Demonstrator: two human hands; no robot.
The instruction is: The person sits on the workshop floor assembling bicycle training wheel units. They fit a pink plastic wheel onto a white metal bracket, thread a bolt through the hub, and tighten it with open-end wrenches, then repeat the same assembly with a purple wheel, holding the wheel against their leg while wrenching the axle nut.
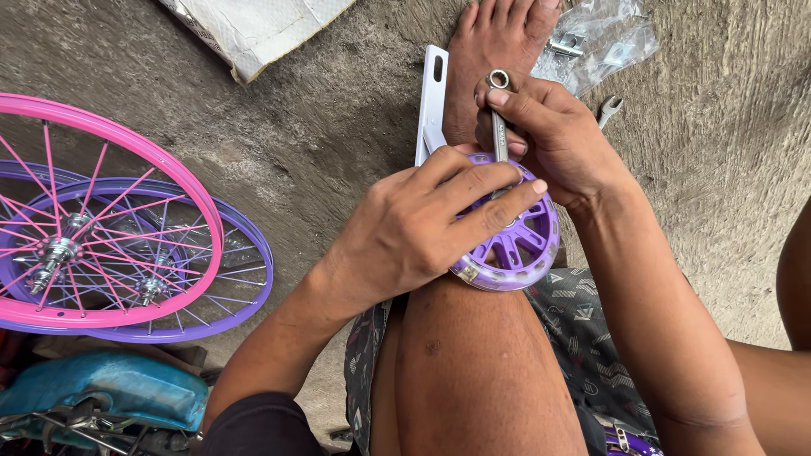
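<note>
We see left hand (422,224) clamping small purple plastic training wheel (515,245) on knee for steadiness; right hand (549,135) grips steel ring spanner (499,114) upright at hub, nut probably hidden. White metal bracket (432,101) juts beyond.

Pink spoked bicycle wheel (84,211) at 9 o'clock, lying over purple spoked wheel (245,279). Blue plastic-wrapped part (110,388) at 8. White cardboard box (253,29) at 11. Clear hardware bag (604,38) at 1; open-end spanner (608,108) just below it on concrete floor (338,110).

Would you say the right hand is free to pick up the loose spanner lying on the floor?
Probably not yet: the right hand grips a spanner at the purple wheel; the loose spanner lies unobstructed beside it.
</note>
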